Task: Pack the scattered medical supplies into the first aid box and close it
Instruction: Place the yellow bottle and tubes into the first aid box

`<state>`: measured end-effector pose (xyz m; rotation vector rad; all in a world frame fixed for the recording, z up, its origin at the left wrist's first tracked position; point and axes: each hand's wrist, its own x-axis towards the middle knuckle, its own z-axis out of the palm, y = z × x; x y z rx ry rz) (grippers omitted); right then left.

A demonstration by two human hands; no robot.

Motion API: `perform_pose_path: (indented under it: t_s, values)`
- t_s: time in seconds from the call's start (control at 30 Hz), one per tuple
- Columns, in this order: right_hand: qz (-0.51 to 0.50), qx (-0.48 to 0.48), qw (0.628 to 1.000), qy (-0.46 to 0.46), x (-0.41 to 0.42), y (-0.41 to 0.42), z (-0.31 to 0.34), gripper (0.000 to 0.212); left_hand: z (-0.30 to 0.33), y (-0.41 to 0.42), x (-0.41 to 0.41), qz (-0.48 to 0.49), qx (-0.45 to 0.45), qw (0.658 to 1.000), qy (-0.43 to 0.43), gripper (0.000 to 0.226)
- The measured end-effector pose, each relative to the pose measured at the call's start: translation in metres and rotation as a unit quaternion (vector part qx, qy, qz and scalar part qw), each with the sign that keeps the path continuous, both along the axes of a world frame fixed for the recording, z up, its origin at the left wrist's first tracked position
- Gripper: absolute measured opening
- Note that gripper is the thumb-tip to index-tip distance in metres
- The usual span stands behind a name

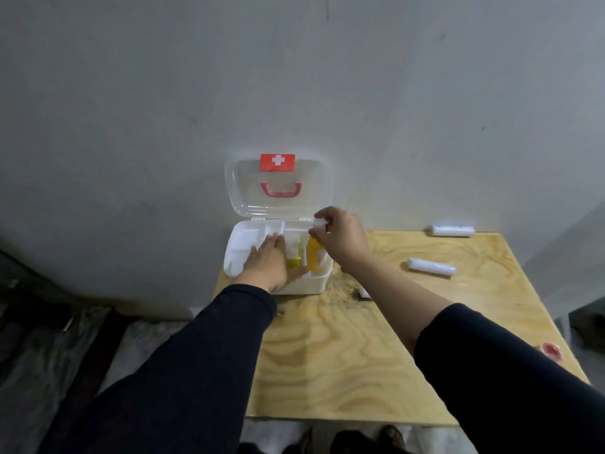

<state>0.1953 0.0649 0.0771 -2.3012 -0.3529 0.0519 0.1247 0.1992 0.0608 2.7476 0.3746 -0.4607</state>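
The white first aid box (312, 285) stands open at the table's far left corner, its clear lid (242, 188) with a red cross label leaning back against the wall. My right hand (342, 239) grips the white cap of a yellow bottle (315, 257) that stands upright in the box's right part. My left hand (266, 262) lies flat, fingers spread, on the white inner tray (240, 244), holding nothing. A second yellow-and-white item (294, 257) sits beside the bottle inside the box. Two white bandage rolls (431, 267) (451, 230) lie on the table to the right.
The plywood table (343, 355) stands against a grey wall. A small white item (363, 292) peeks out from under my right forearm. A red object (551, 350) lies at the table's right edge. Dark floor clutter lies at the left; shoes show below the front edge.
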Motion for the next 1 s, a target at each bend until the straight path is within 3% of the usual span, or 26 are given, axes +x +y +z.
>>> perform_pose_path:
  t_s: [0.3,0.47,0.63,0.8,1.0]
  values:
    - [0.024,-0.061,0.998,-0.019,-0.018,0.003,-0.032,0.026,-0.014,0.006,0.003,-0.029,0.016,0.999,-0.008,0.094]
    - [0.064,-0.08,0.995,-0.001,-0.011,0.001,-0.024,0.039,-0.008,0.005,0.007,-0.039,0.033,0.999,-0.002,0.093]
    - [0.045,-0.08,0.996,0.011,0.001,-0.021,-0.01,0.046,0.015,-0.003,0.026,-0.037,0.034,0.996,-0.07,0.065]
    - [0.029,-0.16,0.986,0.03,0.025,-0.073,-0.005,0.047,0.044,-0.043,0.055,-0.091,0.042,0.987,-0.126,0.049]
    - [-0.003,-0.214,0.975,0.064,0.058,-0.149,-0.011,0.048,0.041,-0.114,0.088,-0.149,0.015,0.987,-0.055,0.052]
